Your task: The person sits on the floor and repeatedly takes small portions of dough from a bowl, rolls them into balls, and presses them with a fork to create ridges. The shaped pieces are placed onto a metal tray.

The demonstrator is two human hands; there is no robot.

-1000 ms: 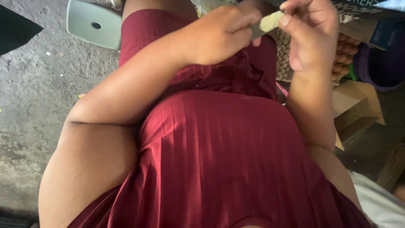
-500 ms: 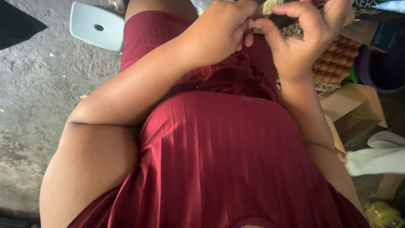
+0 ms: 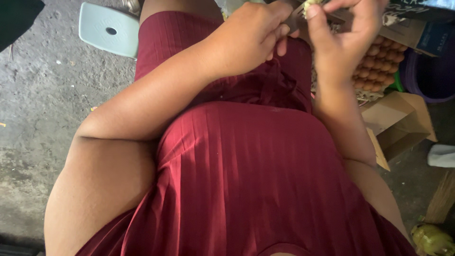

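1. Work in hand: both hands are up at the top edge of the view, over the lap, busy on a small pale yellow-green piece. It looks like a bit of plant matter; too cut off by the frame to say more.
2. Left hand: curled shut around a thin grey blade or strip that sticks out toward the piece. Prob. a small knife, but I can't tell for sure. Fingers folded in, knuckles up.
3. Right hand: thumb and forefinger pinched narrow on the pale piece, holding it at the tips. The other fingers are loosely bent below.
4. Where the piece sits: at the right fingertips, just right of the left knuckles, with the blade tip touching or nearly touching it. Contact not clear. It is held in the air, not resting on the lap or the red ribbed dress.
5. Progress, as a judgement: mid-way through trimming or peeling one piece. No finished pile and no scrap heap show, so done vs. left can't be counted.
6. Around: egg tray w/ brown eggs just behind the right wrist, open cardboard box to the right, and a pale plastic stool on the concrete floor well off to the left. A green-yellow lump lies low right; can't tell what it is.
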